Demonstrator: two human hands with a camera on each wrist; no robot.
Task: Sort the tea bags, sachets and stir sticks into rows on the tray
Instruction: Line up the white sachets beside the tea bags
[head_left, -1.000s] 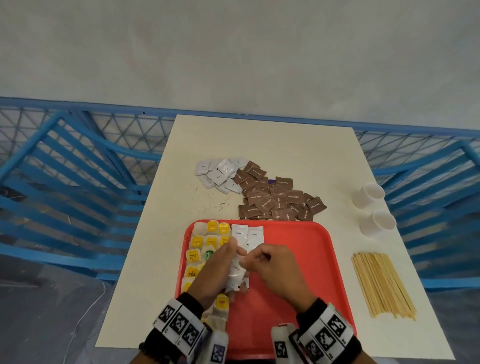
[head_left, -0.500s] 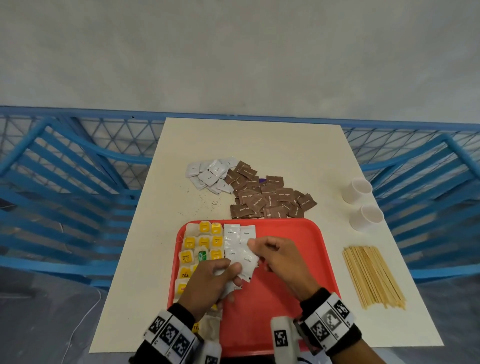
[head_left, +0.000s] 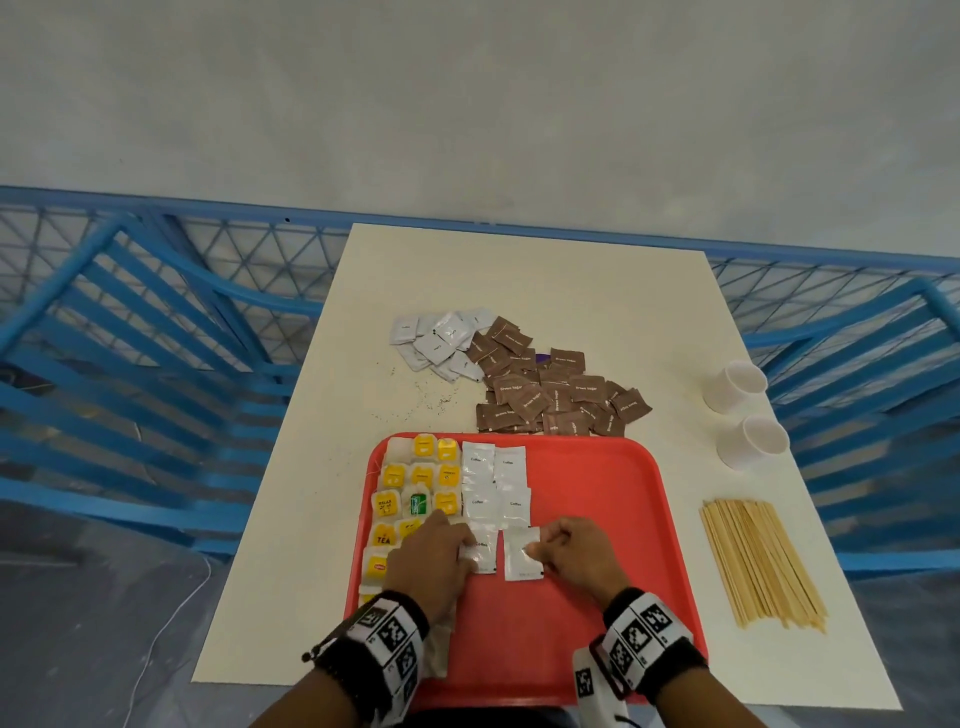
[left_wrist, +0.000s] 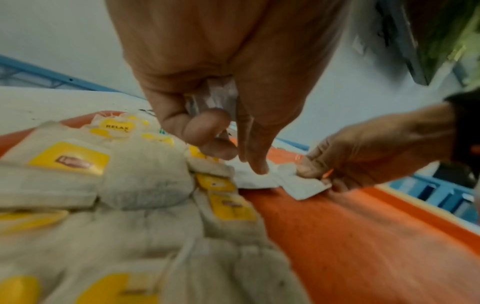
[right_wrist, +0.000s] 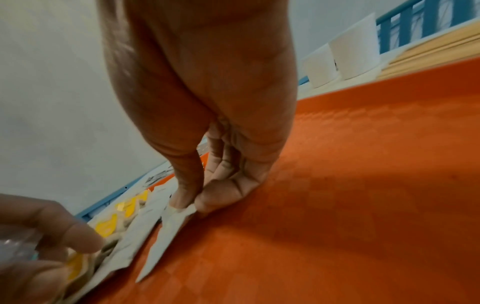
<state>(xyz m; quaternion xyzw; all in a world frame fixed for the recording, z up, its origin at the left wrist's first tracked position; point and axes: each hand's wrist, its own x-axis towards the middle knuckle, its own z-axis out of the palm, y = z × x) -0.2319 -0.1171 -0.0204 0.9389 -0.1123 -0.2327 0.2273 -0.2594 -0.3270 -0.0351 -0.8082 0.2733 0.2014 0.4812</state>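
Note:
On the red tray (head_left: 597, 499), tea bags (head_left: 415, 488) with yellow tags fill the left columns, and white coffee sachets (head_left: 493, 483) lie in two columns beside them. My left hand (head_left: 465, 551) presses a forefinger on a white sachet (head_left: 483, 545) at the foot of the left column. Its other fingers curl round spare crinkly sachets (left_wrist: 210, 98) in the palm. My right hand (head_left: 532, 551) pinches the edge of another white sachet (head_left: 519, 558) between thumb and forefinger (right_wrist: 182, 203), and it lies flat on the tray next to the first.
Behind the tray lie a heap of brown sugar sachets (head_left: 556, 395) and a smaller heap of white sachets (head_left: 441, 338). Wooden stir sticks (head_left: 758, 561) lie right of the tray, with two white cups (head_left: 737, 384) beyond them. A blue railing (head_left: 156, 338) surrounds the table.
Both hands have come down toward the near end of the sachet columns. The sachets they held up together now lie side by side on the tray.

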